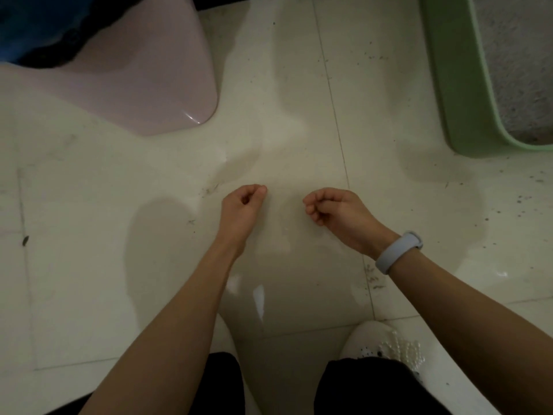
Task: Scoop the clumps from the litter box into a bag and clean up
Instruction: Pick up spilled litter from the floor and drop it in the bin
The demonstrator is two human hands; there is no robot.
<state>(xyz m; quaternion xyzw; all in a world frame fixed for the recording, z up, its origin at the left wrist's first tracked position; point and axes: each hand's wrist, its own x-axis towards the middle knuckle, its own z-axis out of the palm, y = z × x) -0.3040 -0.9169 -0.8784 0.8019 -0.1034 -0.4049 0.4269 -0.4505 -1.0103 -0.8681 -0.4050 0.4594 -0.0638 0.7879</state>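
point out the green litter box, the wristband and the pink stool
green litter box (pixel 446 85), head view, on its near outer wall
wristband (pixel 398 251), head view, on the strap round the right wrist
pink stool (pixel 143 79), head view, on its smooth top

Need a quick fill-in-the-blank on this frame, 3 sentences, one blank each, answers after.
1. The litter box at the upper right is ____ in colour.
2. The wristband sits on the person's ____ wrist.
3. The left hand and right hand both hover over the tiled ____, fingers curled.

Missing words: green; right; floor
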